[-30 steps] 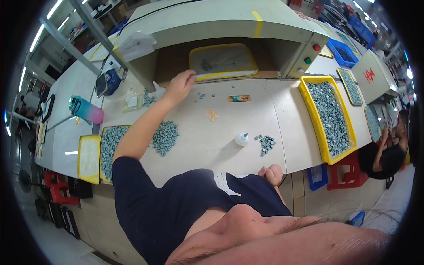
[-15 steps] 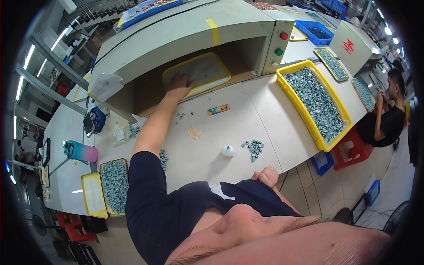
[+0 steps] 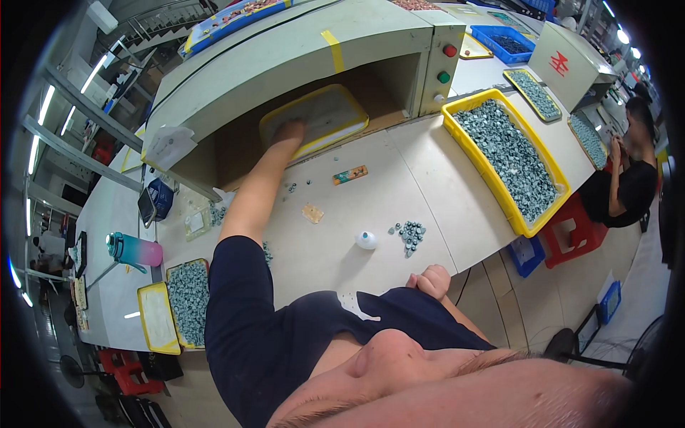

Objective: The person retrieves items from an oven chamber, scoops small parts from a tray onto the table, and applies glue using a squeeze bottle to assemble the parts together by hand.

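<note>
My left hand [image 3: 290, 131] reaches into the open front of a pale box-shaped cabinet [image 3: 250, 93]. It is over the near left part of a yellow-rimmed tray [image 3: 349, 128] with a pale flat bottom; its fingers are blurred and partly hidden. By the table's front edge, close to my body, my right hand [image 3: 432, 282] is curled into a fist. Whether anything is inside that fist does not show. A small white bottle [image 3: 366, 240] stands on the table beside a loose cluster of blue-green stones [image 3: 412, 237].
A yellow bin [image 3: 510, 160] full of blue-green stones stands at the right. A printed tube [image 3: 350, 175] lies before the cabinet. At left are a teal-pink bottle [image 3: 135, 251] and a stone-filled tray [image 3: 188, 299]. A person [image 3: 624, 175] sits at the far right.
My left hand has shifted slightly over the tray, and its fingers, spread before, now show less. My right fist stays by the table edge. The whole view has moved a little.
</note>
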Tool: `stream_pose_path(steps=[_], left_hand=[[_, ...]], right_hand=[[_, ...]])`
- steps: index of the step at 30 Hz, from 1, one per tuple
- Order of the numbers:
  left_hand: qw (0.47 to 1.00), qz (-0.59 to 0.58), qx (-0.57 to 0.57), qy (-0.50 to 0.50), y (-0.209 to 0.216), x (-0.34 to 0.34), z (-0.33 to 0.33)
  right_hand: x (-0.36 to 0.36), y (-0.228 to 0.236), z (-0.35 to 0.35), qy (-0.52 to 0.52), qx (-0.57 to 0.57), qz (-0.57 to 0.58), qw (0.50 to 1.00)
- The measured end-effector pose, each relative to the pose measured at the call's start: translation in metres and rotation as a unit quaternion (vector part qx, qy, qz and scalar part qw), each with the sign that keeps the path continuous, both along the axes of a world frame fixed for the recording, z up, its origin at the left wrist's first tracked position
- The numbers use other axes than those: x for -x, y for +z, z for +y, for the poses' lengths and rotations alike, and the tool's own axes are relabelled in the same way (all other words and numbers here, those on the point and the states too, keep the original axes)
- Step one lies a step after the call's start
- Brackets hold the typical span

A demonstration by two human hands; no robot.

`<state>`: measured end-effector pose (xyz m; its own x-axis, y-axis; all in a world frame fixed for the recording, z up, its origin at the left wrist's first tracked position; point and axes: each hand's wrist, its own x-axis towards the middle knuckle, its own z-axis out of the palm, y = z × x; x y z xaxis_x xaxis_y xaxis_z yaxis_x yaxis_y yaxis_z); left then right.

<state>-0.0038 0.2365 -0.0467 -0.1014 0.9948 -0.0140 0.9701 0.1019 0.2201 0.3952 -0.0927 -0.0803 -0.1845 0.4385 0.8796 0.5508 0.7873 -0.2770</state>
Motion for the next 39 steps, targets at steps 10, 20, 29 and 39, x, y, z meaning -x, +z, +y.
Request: stream_pose_path(steps=[10, 20, 29, 39], left_hand=[[0.819, -0.556, 0.032, 0.139, 0.073, 0.022, -0.118], [0.994, -0.086, -0.054, 0.043, 0.023, 0.073, -0.315], [0.976, -0.170, -0.070, 0.115, 0.036, 0.061, -0.352], [0.837, -0.477, -0.018, 0.268, 0.063, 0.064, -0.357]], right_hand=[[0.000, -0.005, -0.001, -0.009, -0.001, 0.014, 1.000], [0.004, -0.006, 0.003, 0.020, 0.009, 0.007, 1.000], [0.010, -0.003, 0.002, 0.021, 0.013, -0.004, 1.000], [0.006, -0.001, -0.001, 0.015, 0.017, -0.011, 1.000]])
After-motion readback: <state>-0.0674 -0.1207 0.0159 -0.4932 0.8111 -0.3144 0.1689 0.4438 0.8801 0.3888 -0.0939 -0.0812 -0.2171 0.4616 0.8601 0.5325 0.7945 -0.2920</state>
